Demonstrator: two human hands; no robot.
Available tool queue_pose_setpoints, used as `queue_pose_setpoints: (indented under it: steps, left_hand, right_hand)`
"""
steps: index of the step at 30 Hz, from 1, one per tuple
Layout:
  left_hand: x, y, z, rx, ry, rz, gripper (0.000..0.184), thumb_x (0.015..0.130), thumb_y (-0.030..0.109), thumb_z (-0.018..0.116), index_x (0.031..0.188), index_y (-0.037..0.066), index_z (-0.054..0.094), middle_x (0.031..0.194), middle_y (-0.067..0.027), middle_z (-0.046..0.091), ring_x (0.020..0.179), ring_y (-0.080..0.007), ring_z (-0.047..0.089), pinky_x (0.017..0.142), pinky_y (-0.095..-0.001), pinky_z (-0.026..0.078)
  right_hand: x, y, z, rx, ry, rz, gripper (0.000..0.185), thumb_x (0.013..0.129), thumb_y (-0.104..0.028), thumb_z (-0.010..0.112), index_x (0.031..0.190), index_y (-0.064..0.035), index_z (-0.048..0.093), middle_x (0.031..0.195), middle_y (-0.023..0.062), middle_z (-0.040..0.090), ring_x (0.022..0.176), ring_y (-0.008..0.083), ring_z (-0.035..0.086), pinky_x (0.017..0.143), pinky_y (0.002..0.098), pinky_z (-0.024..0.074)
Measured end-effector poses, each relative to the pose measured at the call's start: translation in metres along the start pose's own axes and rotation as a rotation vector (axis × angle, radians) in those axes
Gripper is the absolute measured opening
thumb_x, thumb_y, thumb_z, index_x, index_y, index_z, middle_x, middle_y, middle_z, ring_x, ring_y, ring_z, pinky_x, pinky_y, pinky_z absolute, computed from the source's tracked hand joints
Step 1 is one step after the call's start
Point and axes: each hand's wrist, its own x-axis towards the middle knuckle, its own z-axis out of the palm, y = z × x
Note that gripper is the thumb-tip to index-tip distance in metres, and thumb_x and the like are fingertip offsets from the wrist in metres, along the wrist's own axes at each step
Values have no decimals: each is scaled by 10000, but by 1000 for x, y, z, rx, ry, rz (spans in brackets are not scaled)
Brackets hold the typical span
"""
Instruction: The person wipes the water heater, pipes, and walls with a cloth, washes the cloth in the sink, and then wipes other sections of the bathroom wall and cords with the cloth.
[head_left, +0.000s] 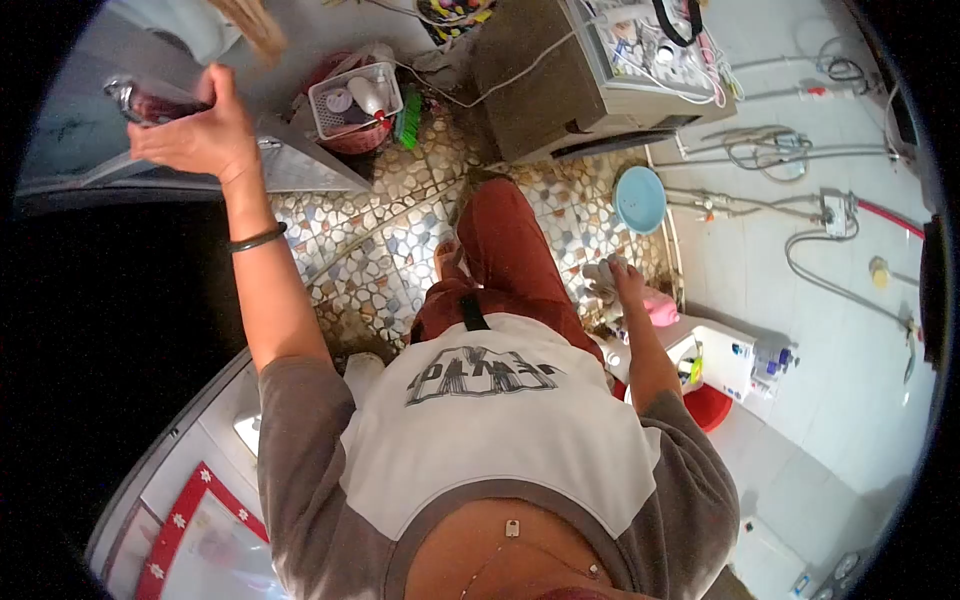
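Near to far, twelve being straight ahead of the torso (500,420): at half past one, the right hand (628,282), lowered, is loosely closed on a grey cloth (598,278). At half past ten, the outstretched left hand (200,138) grips a dark object (165,108) I cannot identify, its long axis running roughly nine to three.

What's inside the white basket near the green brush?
In the white basket, a pale bottle and a smaller, rounded white item show. They cover part of its bottom, so anything beneath them is hidden.
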Motion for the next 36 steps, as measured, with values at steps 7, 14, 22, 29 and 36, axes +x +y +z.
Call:
queue_pose_setpoints:
  steps: [7,14,22,29,36]
  left_hand:
    - [2,4,-7,-75,-55,-58,1062,627,571,818,1241,-145,330,1115,-245,448,1015,-435,465,884,-541,413]
    - [1,8,3,-90,-24,-100,1058,637,570,813,1256,-145,339,1164,-254,450,1074,-438,461,920,-546,420]
    - [3,17,15,-67,-37,-133,1077,623,574,821,1265,-137,327,1164,-261,449,1083,-451,455,907,-560,419]
    - [3,19,18,-56,-24,-116,1054,652,576,799,1253,-146,320,1139,-277,441,1064,-462,453,888,-555,422]
    - [1,11,22,0,-61,-87,1099,622,550,829,1263,-154,280,1124,-257,408,1033,-432,452,829,-545,435]
  right_hand:
    - [34,-39,30,77,-2,-30,433,856,-391,711,874,40,674,807,177,685,719,221,607,688,382,482]
    - [35,-47,23,57,-69,26,566,849,-493,676,969,60,690,873,233,701,813,350,677,758,424,503]
    - [13,-22,-5,-70,-66,170,711,809,-553,688,1054,114,654,942,294,664,884,398,639,796,459,487]
    - [22,9,-10,-57,-172,259,786,818,-523,682,1251,123,573,1207,341,605,1195,428,569,1004,448,443]
    - [16,25,23,94,-48,114,497,834,-476,678,942,9,699,798,200,683,736,295,637,697,405,481]
